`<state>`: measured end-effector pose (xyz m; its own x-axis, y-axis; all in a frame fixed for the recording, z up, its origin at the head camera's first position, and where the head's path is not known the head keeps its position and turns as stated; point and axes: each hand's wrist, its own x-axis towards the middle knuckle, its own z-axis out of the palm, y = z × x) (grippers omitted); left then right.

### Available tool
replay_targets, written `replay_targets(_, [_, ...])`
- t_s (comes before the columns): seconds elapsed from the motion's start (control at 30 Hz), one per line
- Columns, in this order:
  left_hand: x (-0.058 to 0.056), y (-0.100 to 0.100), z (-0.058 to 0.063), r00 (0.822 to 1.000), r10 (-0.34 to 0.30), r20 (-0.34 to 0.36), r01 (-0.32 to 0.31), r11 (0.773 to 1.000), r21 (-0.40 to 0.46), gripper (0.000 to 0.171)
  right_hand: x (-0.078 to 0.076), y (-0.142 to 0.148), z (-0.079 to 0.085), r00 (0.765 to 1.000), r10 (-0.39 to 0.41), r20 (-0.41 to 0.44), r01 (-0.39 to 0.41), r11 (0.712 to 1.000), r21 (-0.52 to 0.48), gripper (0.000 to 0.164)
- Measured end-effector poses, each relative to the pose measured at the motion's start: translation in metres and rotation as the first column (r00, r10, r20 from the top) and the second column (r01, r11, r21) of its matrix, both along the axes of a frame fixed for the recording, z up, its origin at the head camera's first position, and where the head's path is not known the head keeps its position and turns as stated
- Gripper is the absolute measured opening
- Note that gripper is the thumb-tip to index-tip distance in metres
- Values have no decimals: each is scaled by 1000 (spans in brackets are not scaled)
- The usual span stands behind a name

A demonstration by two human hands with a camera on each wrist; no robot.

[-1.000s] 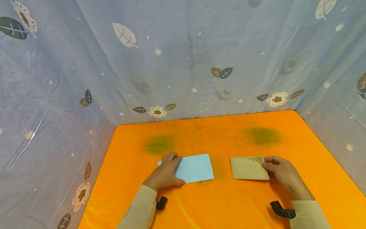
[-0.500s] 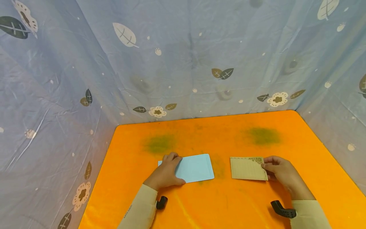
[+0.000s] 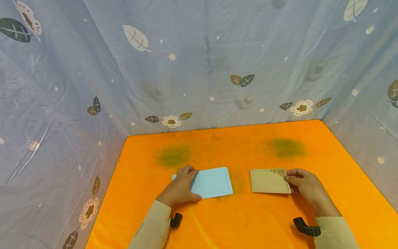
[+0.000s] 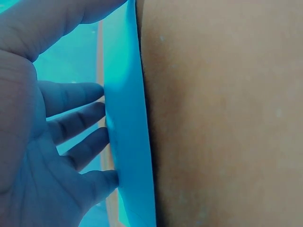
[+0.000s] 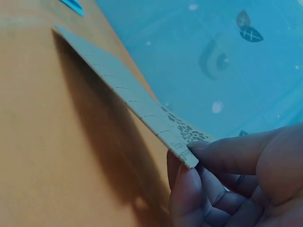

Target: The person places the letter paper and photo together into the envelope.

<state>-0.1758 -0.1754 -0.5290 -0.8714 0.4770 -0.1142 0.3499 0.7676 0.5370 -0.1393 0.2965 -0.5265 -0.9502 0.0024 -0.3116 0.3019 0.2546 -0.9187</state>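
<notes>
A light blue envelope [image 3: 212, 183] lies on the orange table, left of centre in the head view. My left hand [image 3: 183, 186] spans its left part, the thumb at the near edge and the fingers towards the far edge. In the left wrist view several fairly straight fingers [image 4: 71, 97] touch the envelope [image 4: 128, 123]. To the right, my right hand [image 3: 306, 188] pinches a beige lined card [image 3: 268, 181] with a brown leafy print in one corner. Thumb and fingers hold its right end. The card [image 5: 113, 80] is raised off the table in the right wrist view, casting a shadow.
The orange tabletop [image 3: 230, 145] has two dark greenish patches near the back. Grey-blue curtains [image 3: 192, 69] with leaves and flowers enclose the back and sides. A black wrist device [image 3: 306, 228] sits by the right cuff, another black device [image 3: 176, 220] by the left.
The card in my right hand has shifted slightly left and tilted a little, its near edge now higher in the head view. My left hand and the envelope stay in place.
</notes>
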Motion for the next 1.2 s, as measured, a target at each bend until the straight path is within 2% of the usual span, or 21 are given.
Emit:
replay_targets(0.3, [-1, 0, -2, 1000, -1, 7, 1, 1000, -1, 94, -2, -7, 0, 998, -48, -48, 49, 999, 18, 44])
replay_targets(0.47, [0, -1, -2, 1000, -4, 8, 4, 1000, 2, 94, -2, -15, 1, 994, -74, -80, 74, 997, -3, 46])
replay_targets(0.7, [-1, -1, -3, 1000, -2, 12, 2, 1000, 6, 94, -5, -29, 2, 989, -94, -112, 91, 995, -31, 44])
replay_targets(0.97, [-2, -1, -4, 1000, -3, 10, 3, 1000, 4, 94, -8, -42, -1, 990, -106, -96, 102, 994, -50, 41])
replay_targets(1.2, [-1, -1, -3, 1000, -2, 11, 2, 1000, 9, 94, -10, -52, -3, 986, -111, -127, 107, 994, -38, 37])
